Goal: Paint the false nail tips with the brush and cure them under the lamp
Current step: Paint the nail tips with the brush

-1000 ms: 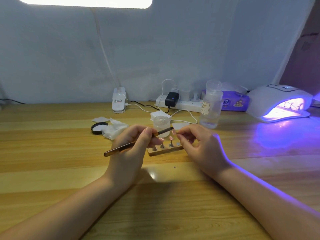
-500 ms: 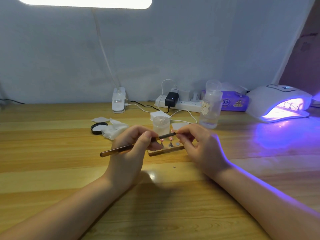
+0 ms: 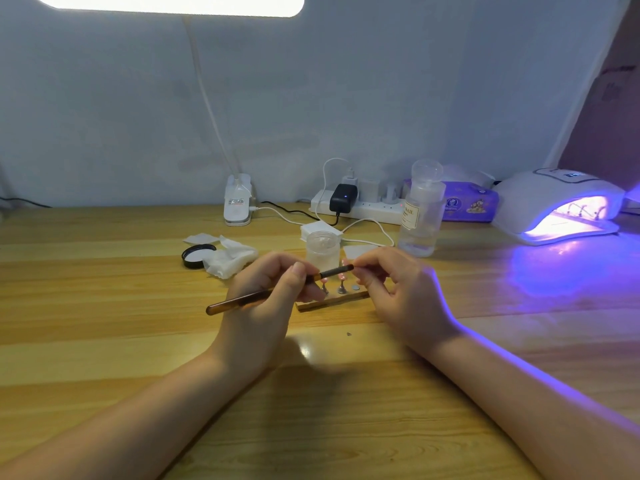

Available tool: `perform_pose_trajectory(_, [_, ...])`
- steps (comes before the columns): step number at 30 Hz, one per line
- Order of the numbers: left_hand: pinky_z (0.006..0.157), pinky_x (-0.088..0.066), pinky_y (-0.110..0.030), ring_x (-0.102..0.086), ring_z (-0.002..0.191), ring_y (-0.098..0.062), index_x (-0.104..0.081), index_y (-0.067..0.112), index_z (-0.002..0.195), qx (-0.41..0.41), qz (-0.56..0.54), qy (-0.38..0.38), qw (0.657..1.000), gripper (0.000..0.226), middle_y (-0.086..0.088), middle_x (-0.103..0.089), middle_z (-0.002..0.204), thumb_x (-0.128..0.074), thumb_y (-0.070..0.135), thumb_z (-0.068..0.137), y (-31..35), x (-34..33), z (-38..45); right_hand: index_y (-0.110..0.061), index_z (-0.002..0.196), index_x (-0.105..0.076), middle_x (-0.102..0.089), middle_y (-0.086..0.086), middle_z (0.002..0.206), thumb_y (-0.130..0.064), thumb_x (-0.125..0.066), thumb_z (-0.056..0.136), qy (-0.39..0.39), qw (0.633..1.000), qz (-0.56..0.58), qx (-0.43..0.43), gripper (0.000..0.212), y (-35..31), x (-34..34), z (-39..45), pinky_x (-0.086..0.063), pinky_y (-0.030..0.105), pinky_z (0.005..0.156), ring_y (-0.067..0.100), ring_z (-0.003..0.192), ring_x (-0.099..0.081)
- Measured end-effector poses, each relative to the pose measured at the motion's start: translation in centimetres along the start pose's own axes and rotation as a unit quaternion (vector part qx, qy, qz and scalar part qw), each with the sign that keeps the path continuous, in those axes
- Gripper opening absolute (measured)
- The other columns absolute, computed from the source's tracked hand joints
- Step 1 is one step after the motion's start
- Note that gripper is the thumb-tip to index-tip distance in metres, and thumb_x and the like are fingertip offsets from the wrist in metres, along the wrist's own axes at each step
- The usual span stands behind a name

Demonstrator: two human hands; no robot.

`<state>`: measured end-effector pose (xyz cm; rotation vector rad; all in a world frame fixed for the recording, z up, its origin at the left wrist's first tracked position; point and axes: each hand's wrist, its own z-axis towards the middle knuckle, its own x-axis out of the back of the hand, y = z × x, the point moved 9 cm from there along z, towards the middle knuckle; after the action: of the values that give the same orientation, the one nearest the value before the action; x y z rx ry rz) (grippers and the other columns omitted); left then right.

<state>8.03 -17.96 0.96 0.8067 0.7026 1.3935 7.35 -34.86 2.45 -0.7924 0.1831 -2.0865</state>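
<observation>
Mid-frame, the left hand (image 3: 263, 299) grips the brush (image 3: 277, 289), painting a nail tip (image 3: 344, 262) pinched by the right hand (image 3: 398, 289); others wait on the stand (image 3: 332, 301), some apparently cure under the lamp (image 3: 561, 206).

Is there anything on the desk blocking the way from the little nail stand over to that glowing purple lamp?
Nothing visible does. The desk between the nail stand and the curing lamp is bare wood; the clear bottle stands further back, off that line.
</observation>
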Motion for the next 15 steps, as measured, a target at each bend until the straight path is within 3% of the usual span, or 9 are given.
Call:
perform_pose_trajectory(5, [0.066, -0.053, -0.021, -0.068, 0.068, -0.013, -0.067, 0.011, 0.084, 0.003, 0.014, 0.037, 0.999, 0.018, -0.006, -0.073, 0.074, -0.051, 0.019, 0.088, -0.14, 0.61, 0.13, 0.001, 0.088, -0.070, -0.066, 0.005, 0.078, 0.005, -0.068, 0.083, 0.000, 1.000, 0.007, -0.009, 0.006, 0.27, -0.10, -0.02, -0.052, 0.033, 0.067, 0.018, 0.072, -0.062])
perform_pose_trajectory(8, [0.064, -0.053, -0.021, -0.070, 0.067, -0.017, -0.067, 0.006, 0.084, -0.002, -0.017, 0.017, 1.000, 0.018, -0.012, -0.072, 0.073, -0.051, 0.014, 0.087, 0.14, 0.30, 0.01, 0.000, 0.087, -0.069, -0.066, 0.004, 0.077, 0.004, -0.068, 0.083, 0.005, 1.000, 0.005, -0.007, 0.006, 0.26, -0.05, -0.05, -0.051, 0.031, 0.067, 0.017, 0.071, -0.061])
perform_pose_trajectory(15, [0.063, -0.053, -0.021, -0.069, 0.067, -0.018, -0.067, 0.007, 0.083, 0.003, 0.006, 0.037, 0.999, 0.019, -0.009, -0.072, 0.072, -0.051, 0.017, 0.087, -0.09, 0.48, 0.07, 0.000, 0.088, -0.070, -0.066, 0.004, 0.078, 0.005, -0.068, 0.083, 0.004, 1.000, 0.000, -0.005, 0.007, 0.38, -0.08, -0.01, -0.051, 0.029, 0.067, 0.016, 0.072, -0.061])
